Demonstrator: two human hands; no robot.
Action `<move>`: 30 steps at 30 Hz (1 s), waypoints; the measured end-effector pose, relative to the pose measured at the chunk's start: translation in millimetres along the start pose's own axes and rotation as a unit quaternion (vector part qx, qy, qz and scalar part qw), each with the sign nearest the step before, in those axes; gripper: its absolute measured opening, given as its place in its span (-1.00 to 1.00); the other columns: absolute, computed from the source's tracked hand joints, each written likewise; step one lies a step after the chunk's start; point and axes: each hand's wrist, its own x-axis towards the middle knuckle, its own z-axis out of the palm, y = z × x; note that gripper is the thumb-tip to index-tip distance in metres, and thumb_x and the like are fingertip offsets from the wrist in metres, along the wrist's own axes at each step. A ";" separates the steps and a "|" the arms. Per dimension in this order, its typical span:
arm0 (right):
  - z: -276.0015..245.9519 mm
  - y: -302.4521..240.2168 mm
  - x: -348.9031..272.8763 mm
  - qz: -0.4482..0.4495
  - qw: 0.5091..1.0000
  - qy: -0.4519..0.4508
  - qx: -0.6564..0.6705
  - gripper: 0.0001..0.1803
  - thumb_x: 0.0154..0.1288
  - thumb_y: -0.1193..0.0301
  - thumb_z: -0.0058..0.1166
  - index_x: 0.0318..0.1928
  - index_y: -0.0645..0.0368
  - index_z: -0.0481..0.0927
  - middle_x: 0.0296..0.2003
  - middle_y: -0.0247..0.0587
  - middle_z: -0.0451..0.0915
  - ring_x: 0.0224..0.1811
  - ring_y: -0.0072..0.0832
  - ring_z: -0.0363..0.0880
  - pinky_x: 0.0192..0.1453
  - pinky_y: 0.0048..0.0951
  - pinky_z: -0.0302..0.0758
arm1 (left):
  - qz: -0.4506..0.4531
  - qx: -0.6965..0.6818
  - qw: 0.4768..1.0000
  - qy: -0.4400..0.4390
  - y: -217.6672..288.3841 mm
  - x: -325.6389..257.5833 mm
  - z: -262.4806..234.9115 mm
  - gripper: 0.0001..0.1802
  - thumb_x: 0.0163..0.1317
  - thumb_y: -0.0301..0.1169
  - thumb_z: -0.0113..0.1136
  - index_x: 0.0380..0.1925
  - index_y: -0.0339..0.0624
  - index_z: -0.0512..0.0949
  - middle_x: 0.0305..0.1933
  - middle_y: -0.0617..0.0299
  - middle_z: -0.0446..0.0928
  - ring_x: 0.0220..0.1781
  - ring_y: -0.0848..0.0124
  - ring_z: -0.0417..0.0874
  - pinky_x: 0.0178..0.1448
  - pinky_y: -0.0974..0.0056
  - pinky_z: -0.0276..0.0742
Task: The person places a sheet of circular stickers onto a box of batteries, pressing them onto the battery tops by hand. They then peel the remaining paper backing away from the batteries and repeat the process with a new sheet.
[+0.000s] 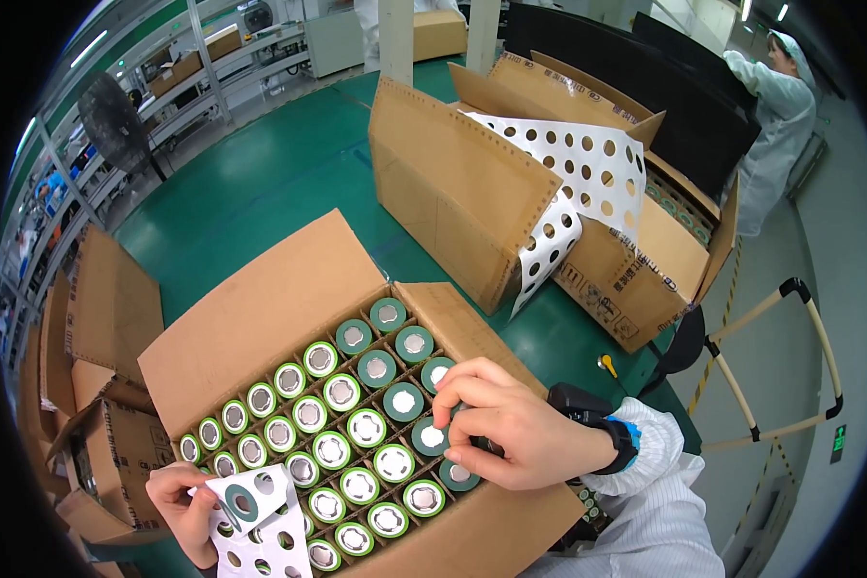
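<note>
An open cardboard box [270, 308] stands in front of me, filled with upright cylindrical battery cells [330, 450] set in a cardboard divider grid. Most have bright green rims; those along the right side carry dark green ring stickers [377, 368]. My left hand [185, 506], at the box's lower left corner, pinches a white backing sheet [270, 544] with round holes. On its folded-over part sits one dark green ring sticker [240, 503]. My right hand [511, 433] has curled fingers down at the right-hand cells, touching the ringed ones. Whatever its fingertips hold is hidden.
Two more open cardboard boxes [453, 202] stand on the green table [260, 222], with perforated white sheets [588, 164] draped over them. Other cartons [116, 289] are at the left. A yellow-tipped item [607, 364] lies at the right. One co-worker [780, 125] stands far right.
</note>
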 end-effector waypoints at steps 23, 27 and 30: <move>0.5 -0.6 0.1 -0.015 1.000 -0.002 -0.010 -0.82 -0.03 0.56 0.13 -0.56 0.16 0.36 -0.23 -0.24 0.40 0.03 -0.19 0.27 0.05 -0.25 0.28 | 0.005 -0.022 1.000 -0.018 4.4 4.2 1.8 -0.66 -0.01 -0.24 0.34 -0.47 -0.26 0.45 -0.56 0.21 0.43 -0.59 0.52 0.36 -0.48 0.45 0.23; 1.0 -2.3 -0.7 -0.011 1.000 -0.001 -0.015 -0.81 -0.04 0.57 0.14 -0.57 0.16 0.35 -0.23 -0.24 0.40 0.02 -0.20 0.28 0.03 -0.25 0.29 | 0.006 -0.010 0.999 -0.041 1.5 3.4 -3.8 -0.66 -0.02 -0.24 0.35 -0.47 -0.27 0.45 -0.59 0.22 0.42 -0.61 0.53 0.35 -0.51 0.46 0.21; 2.2 -2.3 -0.7 -0.013 1.000 0.002 -0.016 -0.80 -0.04 0.57 0.14 -0.57 0.16 0.34 -0.24 -0.24 0.40 0.01 -0.20 0.29 0.02 -0.25 0.30 | -0.004 -0.005 0.999 -0.050 0.9 3.6 -5.8 -0.65 -0.02 -0.24 0.35 -0.47 -0.27 0.45 -0.59 0.22 0.42 -0.61 0.53 0.36 -0.51 0.46 0.21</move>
